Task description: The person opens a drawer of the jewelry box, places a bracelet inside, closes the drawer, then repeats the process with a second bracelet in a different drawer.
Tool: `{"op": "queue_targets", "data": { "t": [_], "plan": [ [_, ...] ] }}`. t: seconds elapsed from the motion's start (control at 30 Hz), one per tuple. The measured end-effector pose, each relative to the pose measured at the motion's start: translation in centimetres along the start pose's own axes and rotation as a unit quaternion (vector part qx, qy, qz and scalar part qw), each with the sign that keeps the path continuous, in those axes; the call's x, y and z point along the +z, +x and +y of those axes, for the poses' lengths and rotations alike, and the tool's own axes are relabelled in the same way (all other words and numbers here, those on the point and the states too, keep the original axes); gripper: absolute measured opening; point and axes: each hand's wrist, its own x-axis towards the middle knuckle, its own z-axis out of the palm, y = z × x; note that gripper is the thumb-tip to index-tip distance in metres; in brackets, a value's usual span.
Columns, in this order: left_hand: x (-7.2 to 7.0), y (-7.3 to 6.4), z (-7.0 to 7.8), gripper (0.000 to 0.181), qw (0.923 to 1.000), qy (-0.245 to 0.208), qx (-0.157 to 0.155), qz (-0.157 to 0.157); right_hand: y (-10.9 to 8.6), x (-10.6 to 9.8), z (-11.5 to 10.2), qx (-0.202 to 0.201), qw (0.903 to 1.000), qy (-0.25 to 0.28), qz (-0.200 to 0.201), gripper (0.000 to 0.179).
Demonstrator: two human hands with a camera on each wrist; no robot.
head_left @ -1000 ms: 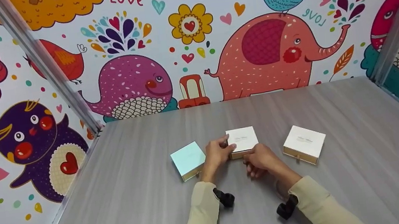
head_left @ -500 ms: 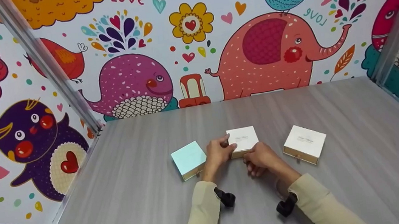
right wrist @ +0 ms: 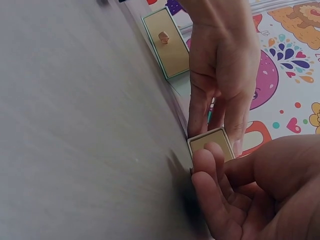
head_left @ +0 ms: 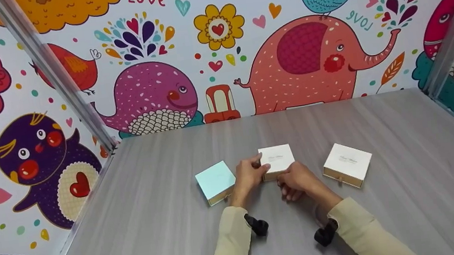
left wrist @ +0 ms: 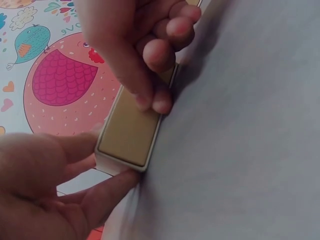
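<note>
A small white drawer box (head_left: 276, 158) with a gold front sits mid-table, its drawer flush in the sleeve. My left hand (head_left: 250, 174) grips its left end, thumb and fingers on opposite faces, as the left wrist view shows. At the middle of the gold front (left wrist: 127, 130), the thumb and forefinger of my right hand (head_left: 298, 179) pinch together; whatever lies between those fingertips is hidden. In the right wrist view, the right hand's other fingers (right wrist: 210, 195) are curled loosely in front of the box.
To the left, partly behind my left hand, stands a mint-green drawer box (head_left: 215, 181) with a small pull tab (right wrist: 163, 37). Another white drawer box (head_left: 347, 164) stands to the right, angled. A wall with cartoon animals (head_left: 310, 65) rises behind the grey table (head_left: 158, 240).
</note>
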Motion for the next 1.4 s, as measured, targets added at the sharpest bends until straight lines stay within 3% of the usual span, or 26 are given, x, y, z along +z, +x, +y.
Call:
{"op": "queue_targets", "data": {
  "t": [0.53,0.83,1.0,1.17,1.27,1.4],
  "plan": [
    [0.3,-0.1,0.4,0.044,0.9994,0.003,-0.024,0.025,-0.1,0.5,0.5,-0.015,0.9998,0.015,0.005,0.032],
    [0.3,-0.3,1.9,0.035,0.9961,-0.002,-0.048,0.074,-1.5,-0.7,0.2,-0.033,0.9994,-0.011,-0.004,0.031],
    [-0.2,-0.7,3.1,0.023,0.9942,-0.008,-0.027,0.104,-2.4,-2.2,0.2,-0.046,0.9986,-0.003,0.027,0.030],
    [-1.0,-1.2,4.3,0.018,0.9924,-0.017,-0.006,0.122,-3.4,-3.9,0.3,-0.073,0.9937,-0.009,0.085,0.031],
    [-1.4,-1.6,5.1,0.018,0.9933,-0.026,0.011,0.112,-3.8,-4.9,0.5,-0.099,0.9860,-0.027,0.132,0.029],
    [-1.5,-2.4,6.3,0.021,0.9959,-0.041,0.031,0.075,-4.3,-6.2,1.1,-0.124,0.9713,-0.054,0.196,0.021]
  ]
}}
